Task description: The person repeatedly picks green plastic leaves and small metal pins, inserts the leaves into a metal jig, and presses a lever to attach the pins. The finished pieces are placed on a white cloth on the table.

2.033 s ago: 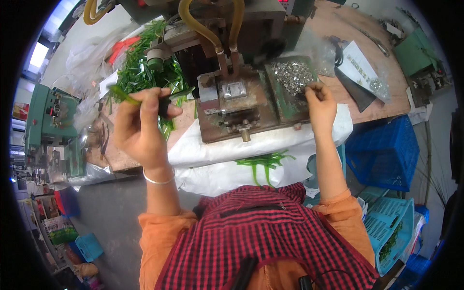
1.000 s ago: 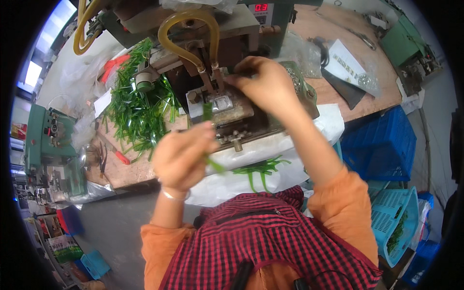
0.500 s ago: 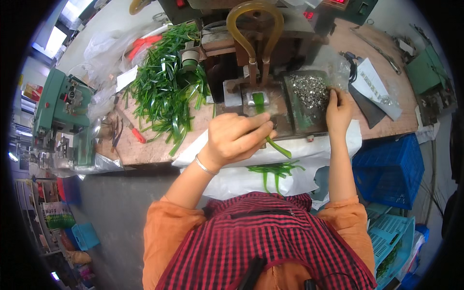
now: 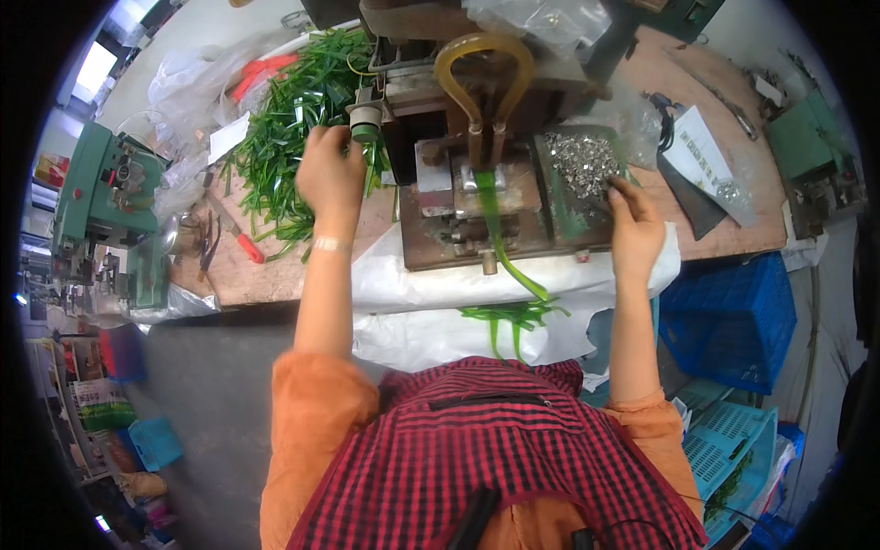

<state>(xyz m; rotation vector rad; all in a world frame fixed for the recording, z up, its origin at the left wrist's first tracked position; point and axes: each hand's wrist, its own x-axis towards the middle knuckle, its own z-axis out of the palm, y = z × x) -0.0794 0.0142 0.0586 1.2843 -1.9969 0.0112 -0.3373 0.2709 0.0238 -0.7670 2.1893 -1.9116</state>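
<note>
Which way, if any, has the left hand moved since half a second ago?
Yes: judged against the machine base, the left hand has moved leftward and forward, to the green strips.

This wooden table (image 4: 275,282) is pretty loaded: a metal press (image 4: 550,96) in the middle, a messy heap of glossy green strips (image 4: 280,151) left of it, plus a red-handled tool (image 4: 248,247) and crumpled clear plastic (image 4: 188,81). Right side's got a white printed sheet (image 4: 694,151) overlapping a dark flat piece (image 4: 700,216).
</note>
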